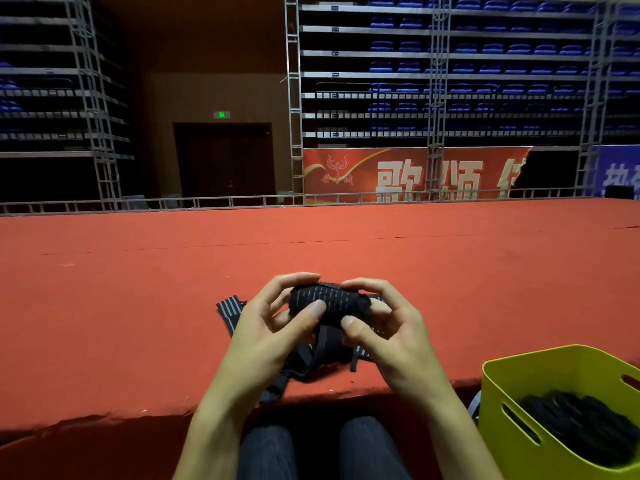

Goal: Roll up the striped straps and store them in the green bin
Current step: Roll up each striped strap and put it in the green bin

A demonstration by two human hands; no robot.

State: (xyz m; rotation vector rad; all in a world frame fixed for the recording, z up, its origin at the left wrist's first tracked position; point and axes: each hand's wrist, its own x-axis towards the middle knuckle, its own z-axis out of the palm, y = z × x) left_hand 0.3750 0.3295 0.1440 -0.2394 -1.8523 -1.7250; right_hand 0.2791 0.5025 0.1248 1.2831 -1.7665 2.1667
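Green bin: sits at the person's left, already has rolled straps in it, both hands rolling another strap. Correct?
One error: the head view shows the green bin at the person's right, not left. Rolled straps do lie in it, and the left hand and right hand hold the strap roll.

Green bin (512,393) cut off by right and bottom edges; dark rolls (581,424) inside too dim for us to count. Loose straps (230,311) on red stage (138,306) partly hidden behind left hand (273,327) and right hand (388,327). We cannot read tail of red banner (408,174), blocked by truss (434,98).
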